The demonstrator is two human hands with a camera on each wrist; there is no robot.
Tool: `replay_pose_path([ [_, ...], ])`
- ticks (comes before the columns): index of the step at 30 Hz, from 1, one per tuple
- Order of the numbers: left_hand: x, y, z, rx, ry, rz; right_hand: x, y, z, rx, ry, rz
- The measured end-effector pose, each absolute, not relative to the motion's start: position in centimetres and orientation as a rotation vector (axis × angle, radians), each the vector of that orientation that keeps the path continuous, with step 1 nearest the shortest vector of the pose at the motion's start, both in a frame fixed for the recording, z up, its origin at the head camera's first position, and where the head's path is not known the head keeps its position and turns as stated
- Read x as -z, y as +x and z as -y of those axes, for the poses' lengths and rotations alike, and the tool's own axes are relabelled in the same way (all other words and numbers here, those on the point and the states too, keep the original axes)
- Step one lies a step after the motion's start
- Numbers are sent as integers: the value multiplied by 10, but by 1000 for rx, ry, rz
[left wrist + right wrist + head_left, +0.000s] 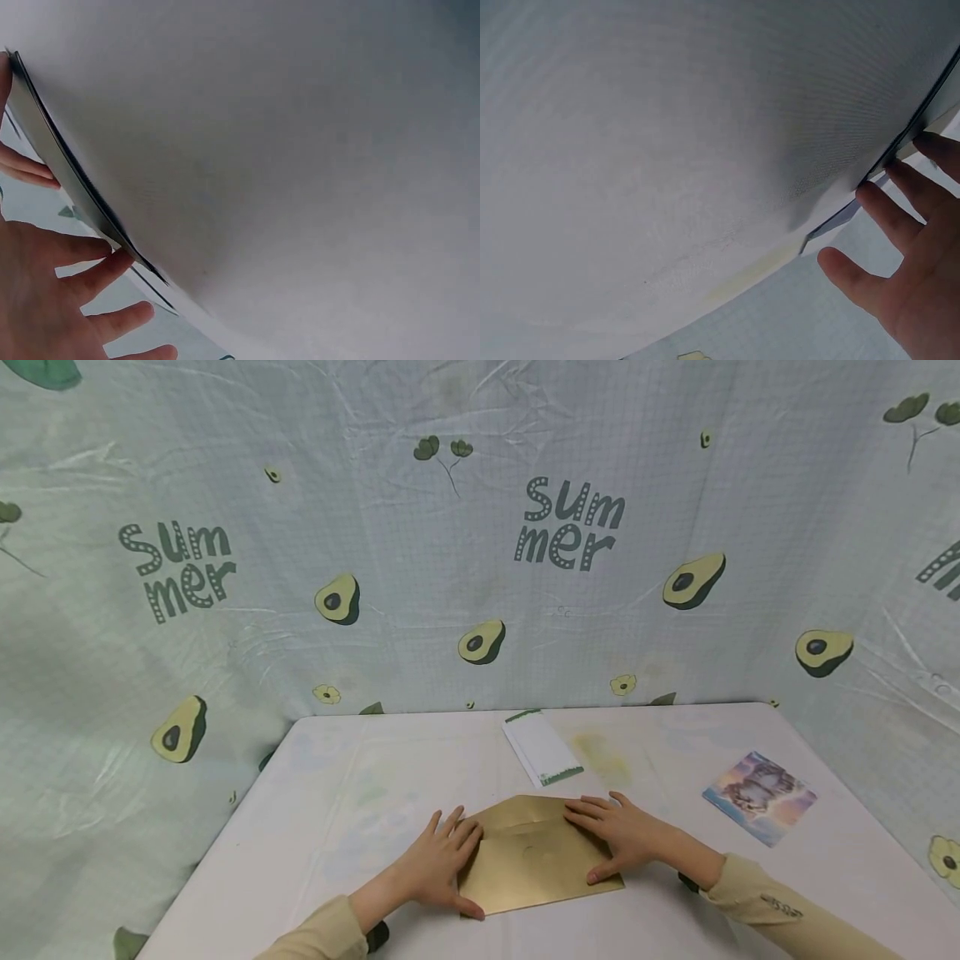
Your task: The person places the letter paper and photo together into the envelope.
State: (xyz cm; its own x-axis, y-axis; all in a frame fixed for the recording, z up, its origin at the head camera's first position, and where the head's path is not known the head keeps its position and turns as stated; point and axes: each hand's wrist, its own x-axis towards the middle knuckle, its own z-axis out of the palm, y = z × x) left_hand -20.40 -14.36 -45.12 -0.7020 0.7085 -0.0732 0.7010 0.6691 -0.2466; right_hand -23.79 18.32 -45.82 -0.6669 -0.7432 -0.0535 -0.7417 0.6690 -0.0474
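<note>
A gold envelope (536, 860) lies on the table in the head view, its flap (519, 810) unfolded toward the far side. My left hand (437, 862) touches its left edge, fingers spread and the thumb at the near left corner. On the opposite side my right hand (626, 835) rests on the right edge, fingertips by the flap and thumb near the lower right corner. From the left wrist, straight fingers (97, 274) meet the envelope's thin edge (71, 161). The right wrist view likewise has extended fingers (891, 214) along the opposite edge.
Beyond the envelope lies a white card (543, 747) with green printed ends. A square picture card (759, 797) with animals on it sits at the right of the white-covered table (360, 802). An avocado-print curtain (420, 568) hangs behind the table and along its sides.
</note>
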Motion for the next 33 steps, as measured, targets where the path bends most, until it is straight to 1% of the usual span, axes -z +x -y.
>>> replay_pose_path([
  [8, 450, -208, 143, -315, -1235, 2847, 458, -239, -183, 40, -1267, -2818],
  [33, 450, -207, 142, -311, -1242, 2782, 462, -240, -186, 80, -1261, -2826],
])
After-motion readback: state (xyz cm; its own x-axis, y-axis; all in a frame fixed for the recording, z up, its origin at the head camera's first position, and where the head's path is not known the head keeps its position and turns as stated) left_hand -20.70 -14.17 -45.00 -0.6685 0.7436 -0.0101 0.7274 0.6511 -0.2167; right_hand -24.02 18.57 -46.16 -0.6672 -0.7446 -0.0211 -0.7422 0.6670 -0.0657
